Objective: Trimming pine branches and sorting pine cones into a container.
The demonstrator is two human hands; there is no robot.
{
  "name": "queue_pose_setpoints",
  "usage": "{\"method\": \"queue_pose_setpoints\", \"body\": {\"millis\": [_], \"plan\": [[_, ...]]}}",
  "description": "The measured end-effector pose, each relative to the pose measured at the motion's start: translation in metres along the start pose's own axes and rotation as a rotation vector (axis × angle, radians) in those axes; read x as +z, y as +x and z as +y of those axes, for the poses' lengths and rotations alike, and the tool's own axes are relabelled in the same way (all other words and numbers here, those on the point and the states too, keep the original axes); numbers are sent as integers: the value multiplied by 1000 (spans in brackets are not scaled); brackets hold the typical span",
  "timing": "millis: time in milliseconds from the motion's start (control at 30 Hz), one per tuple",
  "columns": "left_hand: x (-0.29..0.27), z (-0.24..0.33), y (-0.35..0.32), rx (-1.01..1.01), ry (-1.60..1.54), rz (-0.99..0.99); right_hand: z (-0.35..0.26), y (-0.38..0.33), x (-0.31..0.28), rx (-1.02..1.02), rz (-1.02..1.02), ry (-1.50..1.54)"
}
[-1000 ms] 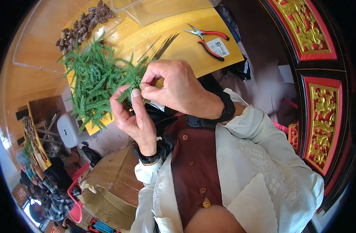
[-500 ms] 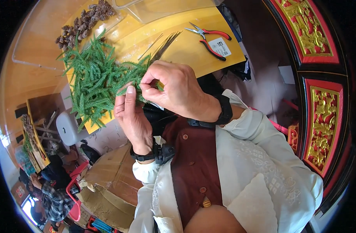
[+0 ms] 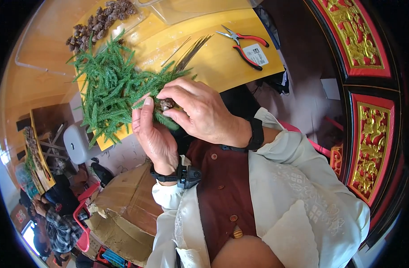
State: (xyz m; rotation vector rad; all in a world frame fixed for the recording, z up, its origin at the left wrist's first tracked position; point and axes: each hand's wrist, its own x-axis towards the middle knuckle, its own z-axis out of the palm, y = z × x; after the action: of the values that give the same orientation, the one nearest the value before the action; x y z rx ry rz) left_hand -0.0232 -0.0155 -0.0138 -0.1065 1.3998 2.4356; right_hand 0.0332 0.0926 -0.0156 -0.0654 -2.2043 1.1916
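Note:
My left hand (image 3: 153, 131) and my right hand (image 3: 200, 109) meet just above the near edge of a yellow table (image 3: 222, 58). Between their fingertips they pinch a small brown cone (image 3: 166, 104) with a green fir-like sprig (image 3: 168, 121) against it. My right hand covers part of the sprig from above. Just beyond my hands lies a heap of green sprigs (image 3: 108, 89) on the table.
A pile of brown cones (image 3: 97, 20) lies at the table's far left. Thin dark wires (image 3: 193, 47) and red-handled pliers (image 3: 244, 42) lie to the right. A cardboard box (image 3: 124, 210) stands below left, near a white stool (image 3: 77, 143). Red and gold carved panels (image 3: 369, 134) line the right.
My hands have shifted slightly down and toward me, and the brown cone now shows between my fingers together with the green sprig.

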Motion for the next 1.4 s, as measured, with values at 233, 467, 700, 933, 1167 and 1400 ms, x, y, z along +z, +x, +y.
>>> {"method": "queue_pose_setpoints", "body": {"millis": [233,467,700,933,1167,1400], "plan": [[2,2,-1,3,33,27,6,-1,-2,-150,74,-93],[-8,3,4,18,78,-5,3,0,-5,-228,105,-86],[-7,3,3,60,151,-94,-4,8,-6,-80,80,44],[-5,0,-1,116,280,-140,-8,6,-10,243,40,319],[-2,0,-2,333,553,-172,-9,5,-12,310,15,363],[5,-3,-4,486,727,-143,-11,4,-11,339,19,360]]}}
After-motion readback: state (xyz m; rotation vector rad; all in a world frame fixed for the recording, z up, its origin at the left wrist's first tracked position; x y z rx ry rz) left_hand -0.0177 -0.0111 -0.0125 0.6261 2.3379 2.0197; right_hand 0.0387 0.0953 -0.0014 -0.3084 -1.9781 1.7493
